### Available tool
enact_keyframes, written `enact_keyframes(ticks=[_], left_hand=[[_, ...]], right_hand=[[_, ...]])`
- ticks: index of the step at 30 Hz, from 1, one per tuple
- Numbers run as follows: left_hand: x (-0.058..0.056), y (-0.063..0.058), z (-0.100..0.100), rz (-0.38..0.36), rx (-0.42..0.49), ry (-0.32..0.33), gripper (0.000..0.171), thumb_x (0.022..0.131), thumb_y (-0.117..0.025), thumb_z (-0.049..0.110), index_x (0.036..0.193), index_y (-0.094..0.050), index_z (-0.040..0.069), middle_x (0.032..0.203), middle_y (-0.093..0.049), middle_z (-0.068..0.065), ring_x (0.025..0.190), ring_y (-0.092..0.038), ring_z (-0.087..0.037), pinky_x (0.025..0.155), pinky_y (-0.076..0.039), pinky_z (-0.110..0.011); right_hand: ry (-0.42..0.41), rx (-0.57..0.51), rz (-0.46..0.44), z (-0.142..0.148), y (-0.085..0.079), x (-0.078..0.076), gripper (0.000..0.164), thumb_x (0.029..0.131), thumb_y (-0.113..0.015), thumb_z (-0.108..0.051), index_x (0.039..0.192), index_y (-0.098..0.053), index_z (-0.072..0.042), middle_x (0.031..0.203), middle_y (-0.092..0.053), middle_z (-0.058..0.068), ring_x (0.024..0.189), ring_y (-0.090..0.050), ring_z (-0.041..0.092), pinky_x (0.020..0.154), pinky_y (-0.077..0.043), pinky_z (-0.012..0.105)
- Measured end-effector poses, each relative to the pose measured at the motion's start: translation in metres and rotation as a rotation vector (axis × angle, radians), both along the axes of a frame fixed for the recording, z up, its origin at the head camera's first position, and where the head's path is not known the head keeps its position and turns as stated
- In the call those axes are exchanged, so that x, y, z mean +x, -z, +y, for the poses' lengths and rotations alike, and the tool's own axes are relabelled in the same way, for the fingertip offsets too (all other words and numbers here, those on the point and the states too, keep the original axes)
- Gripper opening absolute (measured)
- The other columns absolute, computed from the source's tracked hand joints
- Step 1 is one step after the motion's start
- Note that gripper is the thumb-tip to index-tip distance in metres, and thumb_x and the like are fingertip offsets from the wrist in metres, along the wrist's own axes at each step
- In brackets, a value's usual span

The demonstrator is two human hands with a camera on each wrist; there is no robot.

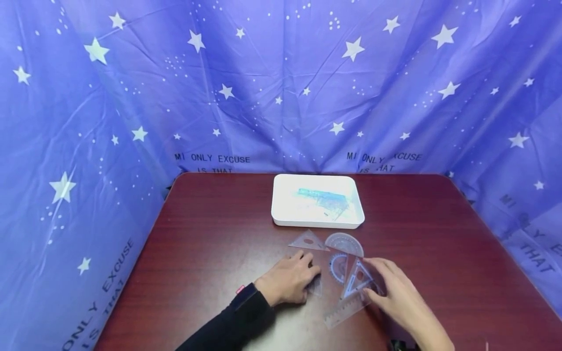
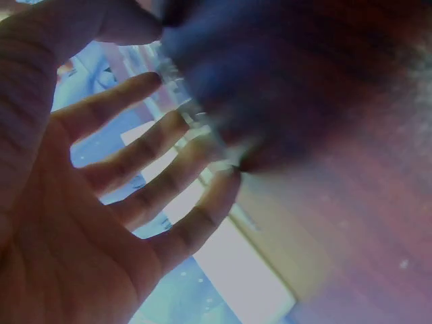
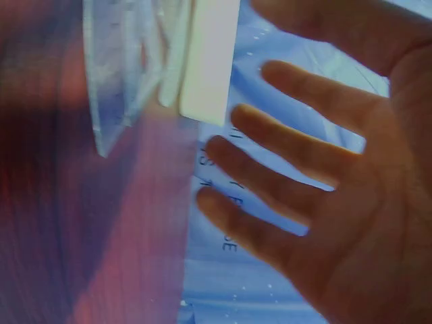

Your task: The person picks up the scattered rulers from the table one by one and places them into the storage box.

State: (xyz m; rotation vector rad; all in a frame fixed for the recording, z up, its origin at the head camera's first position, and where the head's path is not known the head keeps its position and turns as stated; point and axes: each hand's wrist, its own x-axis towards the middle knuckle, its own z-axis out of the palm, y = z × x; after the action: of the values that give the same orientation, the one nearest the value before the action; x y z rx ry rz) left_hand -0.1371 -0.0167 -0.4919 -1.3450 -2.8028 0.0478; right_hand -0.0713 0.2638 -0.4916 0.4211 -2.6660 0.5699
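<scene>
My left hand [image 1: 287, 278] rests low over the table with its fingertips at a clear plastic piece [image 1: 315, 286], mostly hidden beside the fingers. In the left wrist view the fingers [image 2: 185, 223] are spread and reach the edge of clear plastic. On the right, my right hand [image 1: 397, 292] is at the edge of a set square with blue markings [image 1: 350, 288], thumb and fingers apart. Between the hands lie a blue-marked protractor [image 1: 334, 268] and a clear ruler [image 1: 344, 313]. Farther back are a clear set square [image 1: 299, 242] and a clear protractor [image 1: 344, 240].
Behind the drawing tools stands a white tray [image 1: 285, 224], holding a bluish ruler [image 1: 322, 193] and other clear pieces. The dark red table [image 1: 210, 209] extends on both sides. A blue curtain with stars [image 1: 281, 97] hangs around the table.
</scene>
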Motion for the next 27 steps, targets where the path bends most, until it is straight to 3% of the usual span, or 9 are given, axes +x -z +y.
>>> enact_keyframes(ticks=[6, 11, 14, 19, 23, 27], left_hand=[[-0.012, 0.002, 0.0, -0.054, 0.097, 0.015, 0.05, 0.079, -0.086, 0.031, 0.125, -0.067, 0.023, 0.122, -0.06, 0.0, 0.113, -0.057, -0.016, 0.095, -0.054, -0.026], [-0.03, -0.014, -0.001, -0.079, 0.254, 0.017, 0.058, 0.082, -0.084, 0.029, 0.136, -0.065, 0.019, 0.125, -0.059, -0.002, 0.112, -0.056, -0.017, 0.094, -0.055, -0.026], [-0.045, -0.03, -0.003, -0.076, 0.314, -0.036, 0.059, 0.085, -0.081, 0.027, 0.141, -0.065, 0.018, 0.124, -0.059, -0.004, 0.107, -0.055, -0.017, 0.086, -0.056, -0.026], [-0.076, -0.053, -0.006, -0.062, 0.365, -0.146, 0.063, 0.089, -0.075, 0.026, 0.149, -0.06, 0.014, 0.136, -0.059, -0.011, 0.116, -0.056, -0.023, 0.086, -0.06, -0.031], [-0.101, -0.062, -0.006, -0.027, 0.375, -0.217, 0.06, 0.093, -0.073, 0.024, 0.15, -0.059, 0.011, 0.144, -0.059, -0.015, 0.126, -0.057, -0.031, 0.093, -0.062, -0.039], [-0.121, -0.063, -0.003, -0.011, 0.33, -0.273, 0.056, 0.097, -0.072, 0.021, 0.15, -0.059, 0.009, 0.143, -0.061, -0.017, 0.128, -0.058, -0.035, 0.098, -0.061, -0.044]], right_hand=[[-0.004, 0.008, 0.025, -0.011, 0.0, -0.008, 0.069, 0.074, -0.092, -0.014, 0.138, -0.068, -0.005, 0.137, -0.067, 0.024, 0.117, -0.067, 0.047, 0.093, -0.056, 0.069], [-0.037, 0.034, 0.084, -0.017, 0.0, -0.011, 0.069, 0.073, -0.09, -0.018, 0.138, -0.068, -0.007, 0.138, -0.067, 0.023, 0.116, -0.068, 0.046, 0.089, -0.057, 0.068], [-0.042, 0.033, 0.085, -0.02, -0.002, -0.011, 0.068, 0.074, -0.089, -0.018, 0.138, -0.068, -0.007, 0.138, -0.067, 0.023, 0.117, -0.068, 0.045, 0.089, -0.057, 0.068], [-0.052, 0.009, 0.034, -0.026, -0.004, -0.009, 0.068, 0.078, -0.088, -0.017, 0.141, -0.066, -0.008, 0.14, -0.066, 0.022, 0.121, -0.067, 0.045, 0.092, -0.057, 0.068], [-0.062, -0.004, 0.011, -0.029, -0.004, -0.007, 0.067, 0.079, -0.089, -0.017, 0.142, -0.066, -0.006, 0.14, -0.066, 0.021, 0.122, -0.067, 0.045, 0.094, -0.057, 0.067], [-0.062, -0.011, -0.001, -0.031, -0.002, -0.005, 0.067, 0.079, -0.089, -0.017, 0.142, -0.066, -0.006, 0.14, -0.066, 0.021, 0.123, -0.067, 0.044, 0.094, -0.057, 0.066]])
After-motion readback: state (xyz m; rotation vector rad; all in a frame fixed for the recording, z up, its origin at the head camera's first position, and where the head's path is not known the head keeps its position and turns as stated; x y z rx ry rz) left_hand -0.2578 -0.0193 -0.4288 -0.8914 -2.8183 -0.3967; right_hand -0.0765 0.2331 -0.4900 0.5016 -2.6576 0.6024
